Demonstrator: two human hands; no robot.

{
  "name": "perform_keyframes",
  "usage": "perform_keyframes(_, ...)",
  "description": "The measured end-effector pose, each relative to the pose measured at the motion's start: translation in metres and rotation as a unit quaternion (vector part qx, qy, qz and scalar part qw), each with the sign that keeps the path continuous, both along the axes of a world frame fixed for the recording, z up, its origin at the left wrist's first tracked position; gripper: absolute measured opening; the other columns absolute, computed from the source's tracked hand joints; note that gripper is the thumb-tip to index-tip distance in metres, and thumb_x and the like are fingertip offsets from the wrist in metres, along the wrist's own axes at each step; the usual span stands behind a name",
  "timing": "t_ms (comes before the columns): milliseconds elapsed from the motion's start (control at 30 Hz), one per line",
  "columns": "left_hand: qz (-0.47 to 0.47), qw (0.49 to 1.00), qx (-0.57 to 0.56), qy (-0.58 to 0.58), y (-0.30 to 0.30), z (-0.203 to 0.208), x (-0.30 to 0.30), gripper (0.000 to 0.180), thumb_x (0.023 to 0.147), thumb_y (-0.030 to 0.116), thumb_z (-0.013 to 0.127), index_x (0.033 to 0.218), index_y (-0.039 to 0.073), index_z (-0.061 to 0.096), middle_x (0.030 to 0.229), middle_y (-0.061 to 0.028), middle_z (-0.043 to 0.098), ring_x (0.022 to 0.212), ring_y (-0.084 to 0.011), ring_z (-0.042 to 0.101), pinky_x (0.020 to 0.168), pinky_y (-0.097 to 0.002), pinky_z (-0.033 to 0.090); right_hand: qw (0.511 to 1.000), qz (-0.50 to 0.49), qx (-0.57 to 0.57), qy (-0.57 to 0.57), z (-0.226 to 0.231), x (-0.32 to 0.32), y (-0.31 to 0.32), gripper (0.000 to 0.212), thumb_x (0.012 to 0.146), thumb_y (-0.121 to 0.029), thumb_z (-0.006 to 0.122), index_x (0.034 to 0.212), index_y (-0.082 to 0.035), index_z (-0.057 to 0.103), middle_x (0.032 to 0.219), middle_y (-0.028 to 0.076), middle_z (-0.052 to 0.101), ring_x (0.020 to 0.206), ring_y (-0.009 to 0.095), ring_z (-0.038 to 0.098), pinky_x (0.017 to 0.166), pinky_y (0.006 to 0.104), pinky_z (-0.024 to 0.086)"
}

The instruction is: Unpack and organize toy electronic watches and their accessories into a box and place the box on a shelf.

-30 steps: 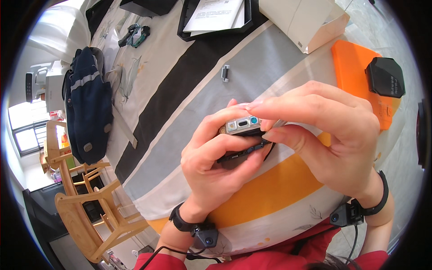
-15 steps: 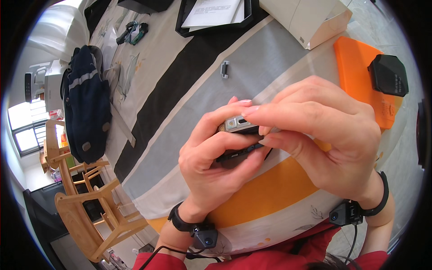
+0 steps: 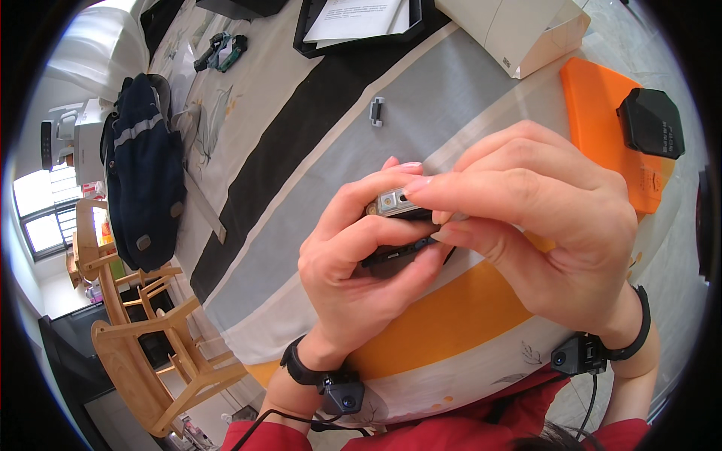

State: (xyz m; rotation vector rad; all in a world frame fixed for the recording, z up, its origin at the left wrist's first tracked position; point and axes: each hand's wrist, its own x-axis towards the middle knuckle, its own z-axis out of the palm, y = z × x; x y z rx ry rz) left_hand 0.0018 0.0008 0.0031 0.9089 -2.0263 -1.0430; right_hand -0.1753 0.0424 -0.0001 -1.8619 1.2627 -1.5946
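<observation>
My left hand [image 3: 350,259] is curled around a small black device with a silver metal end [image 3: 392,201]. A dark slot and a round screw-like spot show in that end. Below it, between fingers and thumb, a flat black part [image 3: 395,254] shows; I cannot tell whether it belongs to the same device. My right hand [image 3: 549,225] meets the device from the right, its fingertips pinched against the end. Whatever sits in that pinch is hidden by the fingers. A small grey and black clip-like piece [image 3: 377,112] lies on the cloth beyond both hands.
At the right lie an orange box [image 3: 594,113] and, on it, a black octagonal piece [image 3: 651,124]. Farther off are a white box [image 3: 519,30], a black tray [image 3: 307,46] with papers, a dark blue bag [image 3: 143,180] and a coiled dark strap [image 3: 221,52]. Wooden chairs [image 3: 143,361] stand at left.
My right index fingertip has shifted very slightly on the silver end, and the device is tilted a little differently. Both hands otherwise keep the same hold.
</observation>
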Motion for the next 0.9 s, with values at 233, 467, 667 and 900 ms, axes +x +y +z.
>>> perform_keyframes(233,-0.001,1.0,-0.003,0.008,0.0,-0.002,0.001,0.016,0.063,-0.003,0.076,0.076,0.0,0.068,0.102,-0.016,0.065,0.099,-0.0272,0.065,0.096,-0.0458,0.047,1.0,-0.008,-0.014,0.019,-0.002,0.002,0.0,0.024,0.07,-0.003,0.074,0.094,-0.001,0.071,0.078,0.006,0.066,0.072,0.021,0.061,0.065,0.0296,0.05)
perform_keyframes(467,0.009,1.0,0.003,-0.004,0.002,0.0,-0.001,0.016,0.063,-0.003,0.076,0.075,0.0,0.066,0.101,-0.0165,0.065,0.099,-0.0277,0.065,0.096,-0.0458,0.048,0.998,-0.006,-0.055,0.019,0.005,0.006,-0.009,0.025,0.067,-0.002,0.073,0.092,-0.001,0.071,0.074,0.006,0.064,0.069,0.021,0.059,0.061,0.0295,0.05)
perform_keyframes(667,0.018,1.0,-0.01,-0.002,0.002,0.0,-0.003,0.016,0.063,-0.004,0.076,0.074,0.0,0.065,0.101,-0.0166,0.065,0.099,-0.0277,0.065,0.096,-0.0455,0.047,0.994,-0.042,-0.036,0.091,0.011,0.008,-0.005,0.029,0.063,-0.002,0.072,0.091,-0.001,0.071,0.07,0.006,0.061,0.066,0.022,0.058,0.058,0.0288,0.049)
perform_keyframes(900,0.006,1.0,-0.012,-0.012,0.0,-0.001,-0.001,0.016,0.062,-0.005,0.076,0.073,-0.001,0.065,0.101,-0.017,0.065,0.098,-0.0274,0.065,0.096,-0.0453,0.048,0.994,-0.064,-0.079,0.049,-0.005,0.015,-0.009,0.029,0.061,-0.002,0.071,0.091,0.0,0.071,0.068,0.005,0.06,0.065,0.022,0.058,0.056,0.0283,0.048)
